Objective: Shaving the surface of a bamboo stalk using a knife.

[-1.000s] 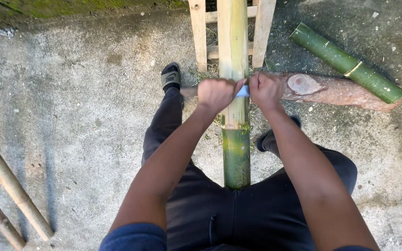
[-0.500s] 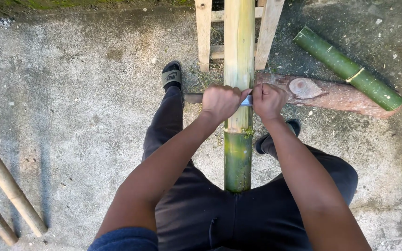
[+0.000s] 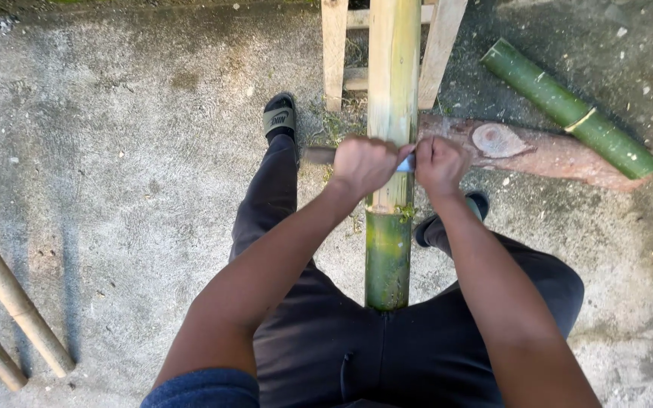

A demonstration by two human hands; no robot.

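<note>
Both arms are reaching forward and down from the bottom of the view, elbows slightly bent, forearms converging toward the pole [image 3: 392, 83]. The left hand [image 3: 362, 166] is clenching into a fist around one end of a blade [image 3: 405, 162], knuckles facing up, wrist nearly straight. The right hand [image 3: 441, 165] is gripping the other end the same way, fist closed, just across the pole from the left. Only a short pale strip of the blade is showing between the two fists, lying crosswise on top of the pole.

The pole is running straight away from the person, between the knees. Beyond the grip it is lying pale and stripped; nearer than the grip, toward the lap, its skin is showing green. Farther out past the fists it is passing between the slats of a wooden frame [image 3: 334, 53]. A log [image 3: 538, 151] is lying crosswise under the hands, and a short green bamboo piece [image 3: 568, 109] is resting to the right, beyond the right fist.
</note>
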